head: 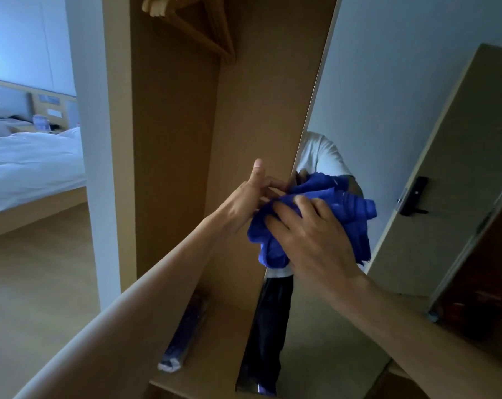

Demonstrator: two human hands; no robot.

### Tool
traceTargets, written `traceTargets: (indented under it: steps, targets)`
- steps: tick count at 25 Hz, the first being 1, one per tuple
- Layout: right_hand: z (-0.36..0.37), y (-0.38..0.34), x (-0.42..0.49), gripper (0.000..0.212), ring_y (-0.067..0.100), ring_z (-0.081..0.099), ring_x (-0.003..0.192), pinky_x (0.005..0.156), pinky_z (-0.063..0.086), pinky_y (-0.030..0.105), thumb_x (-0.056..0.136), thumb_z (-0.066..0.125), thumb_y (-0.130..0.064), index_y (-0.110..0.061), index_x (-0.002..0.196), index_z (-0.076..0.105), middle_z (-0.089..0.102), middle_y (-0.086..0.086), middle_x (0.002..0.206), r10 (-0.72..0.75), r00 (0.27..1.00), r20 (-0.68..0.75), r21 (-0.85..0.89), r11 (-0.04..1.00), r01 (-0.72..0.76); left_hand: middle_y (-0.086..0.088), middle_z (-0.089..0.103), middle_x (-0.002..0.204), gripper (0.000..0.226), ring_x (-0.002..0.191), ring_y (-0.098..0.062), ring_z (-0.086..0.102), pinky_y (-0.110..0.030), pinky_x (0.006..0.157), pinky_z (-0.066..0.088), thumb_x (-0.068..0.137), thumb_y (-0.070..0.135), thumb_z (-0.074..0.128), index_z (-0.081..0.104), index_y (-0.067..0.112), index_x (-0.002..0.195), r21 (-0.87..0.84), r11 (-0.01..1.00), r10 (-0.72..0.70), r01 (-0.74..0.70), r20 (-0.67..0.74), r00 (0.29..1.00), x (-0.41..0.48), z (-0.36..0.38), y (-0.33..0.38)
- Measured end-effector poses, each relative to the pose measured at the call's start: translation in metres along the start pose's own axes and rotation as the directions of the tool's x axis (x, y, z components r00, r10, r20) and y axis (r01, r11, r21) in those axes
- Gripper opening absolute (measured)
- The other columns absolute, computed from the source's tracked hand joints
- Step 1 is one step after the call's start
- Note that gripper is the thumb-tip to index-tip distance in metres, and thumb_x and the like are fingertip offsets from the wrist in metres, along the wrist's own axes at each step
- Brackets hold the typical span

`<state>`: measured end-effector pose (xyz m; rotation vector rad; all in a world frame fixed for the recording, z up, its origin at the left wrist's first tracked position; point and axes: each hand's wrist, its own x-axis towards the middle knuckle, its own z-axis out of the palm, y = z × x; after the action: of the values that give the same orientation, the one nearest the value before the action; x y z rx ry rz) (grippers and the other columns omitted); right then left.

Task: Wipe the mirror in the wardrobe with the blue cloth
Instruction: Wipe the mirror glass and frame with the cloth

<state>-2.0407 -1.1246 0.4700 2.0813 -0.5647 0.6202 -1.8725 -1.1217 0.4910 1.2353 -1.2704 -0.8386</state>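
Note:
A tall mirror [388, 110] stands at an angle inside the open wooden wardrobe [172, 139]. The blue cloth [356, 217] is bunched against the glass near the mirror's left edge. My right hand [310, 237] lies flat over the cloth, fingers spread, pressing it to the mirror. My left hand [252, 197] holds the mirror's left edge, thumb up, fingers curled around the rim just beside the cloth. The glass reflects a person in a white shirt, the cloth and a door.
Wooden hangers [192, 21] hang at the wardrobe's top. A folded dark blue item [183, 335] lies on the wardrobe's lower shelf [215, 355]. A bed with white sheets [28, 165] stands at the left, past a white wall edge [100, 168].

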Motion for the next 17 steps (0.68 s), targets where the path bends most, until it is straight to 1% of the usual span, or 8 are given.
traceTargets:
  steps: [2,5,7,10,12,14,16,17]
  targets:
    - [0.016,-0.020,-0.021,0.036,0.031,0.055,0.110,0.096,0.041,0.043,0.083,0.055,-0.018,-0.016,0.118,0.063,0.064,0.005,0.117,-0.016,0.996,0.091,0.061,0.998,0.011,-0.002,0.072,0.099,0.082,0.099,-0.021,0.068,-0.038,0.097,0.052,0.101,0.067,0.003,0.074,0.026,0.109,-0.025,1.000,0.002,-0.002,0.005,1.000,-0.003,0.004,-0.011]
    - [0.038,-0.054,-0.050,0.045,0.030,0.057,0.112,0.098,0.044,0.043,0.074,0.073,-0.014,-0.014,0.118,0.064,0.064,0.006,0.121,-0.013,0.972,0.234,0.141,0.990,-0.021,-0.013,0.073,0.110,0.081,0.106,-0.030,0.069,-0.042,0.099,0.054,0.105,0.061,0.007,0.068,0.012,0.123,-0.074,0.997,-0.016,0.014,-0.021,1.000,-0.007,0.012,-0.035]
    - [0.050,-0.076,-0.066,0.050,0.029,0.058,0.113,0.098,0.047,0.043,0.072,0.079,-0.016,-0.014,0.120,0.065,0.064,0.006,0.122,-0.013,0.937,0.349,0.176,0.983,-0.052,-0.015,0.072,0.115,0.079,0.108,-0.028,0.070,-0.040,0.098,0.055,0.106,0.057,0.009,0.067,0.009,0.125,-0.096,0.995,-0.029,0.027,-0.027,0.999,-0.012,0.017,-0.051]
    - [0.061,-0.098,-0.083,0.049,0.028,0.059,0.114,0.098,0.049,0.042,0.075,0.078,-0.017,-0.014,0.122,0.065,0.065,0.007,0.123,-0.042,0.880,0.474,0.195,0.979,-0.058,-0.008,0.074,0.107,0.071,0.095,-0.016,0.071,-0.027,0.087,0.057,0.108,0.053,0.013,0.070,0.012,0.117,-0.136,0.990,-0.055,0.049,-0.041,0.998,-0.018,0.023,-0.070]
    - [0.064,-0.102,-0.087,0.048,0.028,0.059,0.115,0.099,0.049,0.042,0.076,0.078,-0.016,-0.015,0.122,0.065,0.065,0.006,0.124,-0.045,0.872,0.487,0.207,0.976,-0.065,-0.007,0.072,0.103,0.065,0.090,-0.015,0.069,-0.021,0.079,0.056,0.109,0.050,0.014,0.069,0.015,0.114,-0.145,0.987,-0.070,0.063,-0.047,0.996,-0.022,0.027,-0.080]
    - [0.063,-0.100,-0.086,0.048,0.026,0.060,0.111,0.098,0.048,0.041,0.074,0.080,-0.016,-0.017,0.119,0.065,0.065,0.004,0.121,-0.007,0.891,0.455,0.205,0.974,-0.097,-0.011,0.068,0.104,0.063,0.091,-0.020,0.064,-0.020,0.075,0.054,0.109,0.049,0.016,0.067,0.013,0.115,-0.162,0.982,-0.111,0.102,-0.048,0.993,-0.026,0.031,-0.089]
    - [0.059,-0.091,-0.078,0.045,0.028,0.058,0.110,0.098,0.045,0.042,0.075,0.078,-0.018,-0.017,0.117,0.064,0.065,0.004,0.120,0.063,0.931,0.359,0.194,0.971,-0.140,-0.012,0.065,0.107,0.066,0.096,-0.024,0.059,-0.025,0.078,0.048,0.108,0.052,0.015,0.068,0.012,0.116,-0.138,0.980,-0.148,0.141,-0.039,0.988,-0.029,0.031,-0.099]
    - [0.057,-0.085,-0.072,0.043,0.029,0.057,0.111,0.099,0.044,0.043,0.077,0.075,-0.019,-0.017,0.118,0.065,0.066,0.005,0.121,0.106,0.951,0.289,0.188,0.968,-0.165,-0.009,0.067,0.110,0.069,0.101,-0.022,0.061,-0.025,0.083,0.046,0.108,0.054,0.013,0.069,0.013,0.118,-0.074,0.985,-0.160,0.157,-0.038,0.986,-0.029,0.028,-0.104]
